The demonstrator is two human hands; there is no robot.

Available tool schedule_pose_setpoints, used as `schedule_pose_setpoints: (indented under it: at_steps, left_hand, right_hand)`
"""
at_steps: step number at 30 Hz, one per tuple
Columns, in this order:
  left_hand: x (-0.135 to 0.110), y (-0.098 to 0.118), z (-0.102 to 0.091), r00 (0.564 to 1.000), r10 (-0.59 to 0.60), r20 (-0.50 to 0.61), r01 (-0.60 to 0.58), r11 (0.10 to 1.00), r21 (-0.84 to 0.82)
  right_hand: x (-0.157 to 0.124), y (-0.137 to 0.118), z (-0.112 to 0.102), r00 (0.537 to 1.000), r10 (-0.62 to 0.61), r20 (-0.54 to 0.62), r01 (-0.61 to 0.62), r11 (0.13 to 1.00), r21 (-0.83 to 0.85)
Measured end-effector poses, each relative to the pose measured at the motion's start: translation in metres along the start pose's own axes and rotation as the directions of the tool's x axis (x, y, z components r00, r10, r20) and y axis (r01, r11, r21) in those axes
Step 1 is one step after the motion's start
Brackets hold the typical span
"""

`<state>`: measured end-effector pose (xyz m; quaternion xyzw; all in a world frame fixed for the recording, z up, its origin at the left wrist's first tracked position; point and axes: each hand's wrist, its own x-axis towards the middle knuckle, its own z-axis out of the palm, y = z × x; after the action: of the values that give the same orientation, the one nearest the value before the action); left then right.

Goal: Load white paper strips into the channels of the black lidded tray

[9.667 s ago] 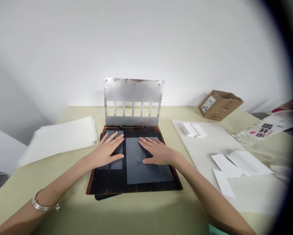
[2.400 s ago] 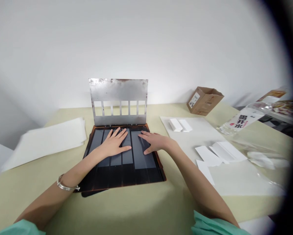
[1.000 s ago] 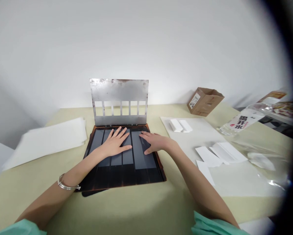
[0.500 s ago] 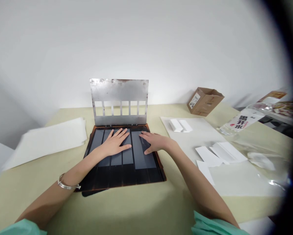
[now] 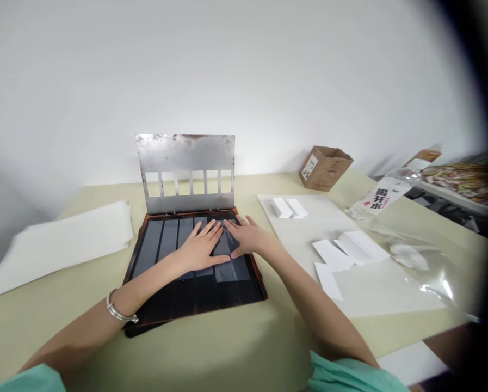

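A white wall is shown across the upper frame, and below it a pale yellow-green table is seen. At right, the table is partly covered by a white sheet; at left, a stack of white paper is laid. A black, brown-rimmed tray is placed left of the frame's centre, and a metal plate, pierced by six windows, is held upright by hinges at its upper edge. A brown cardboard box and a tilted, labelled bottle are seen at upper right. Dark grey strips are lined side by side in the tray. Over the rightmost ones the left hand and right hand are laid, fingers spread, fingertips nearly meeting; nothing is gripped by either. White cards are scattered on the sheet. The left wrist is ringed by a silver bracelet.
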<state>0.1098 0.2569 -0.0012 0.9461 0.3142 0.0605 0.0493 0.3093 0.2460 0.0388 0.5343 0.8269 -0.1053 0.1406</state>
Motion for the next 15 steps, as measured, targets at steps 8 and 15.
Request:
schedule_pose_setpoints:
  at_steps: [8,15]
  left_hand:
    - [-0.002,0.009,0.008,0.998,-0.021,-0.052,0.025,0.996,0.082]
    - [-0.005,0.014,0.009,0.996,-0.023,-0.081,0.031,0.994,0.109]
  right_hand:
    - [0.004,-0.005,0.003,0.997,0.073,-0.01,-0.073,0.995,-0.069]
    - [0.009,-0.006,0.005,0.996,0.094,0.002,-0.093,0.993,-0.077]
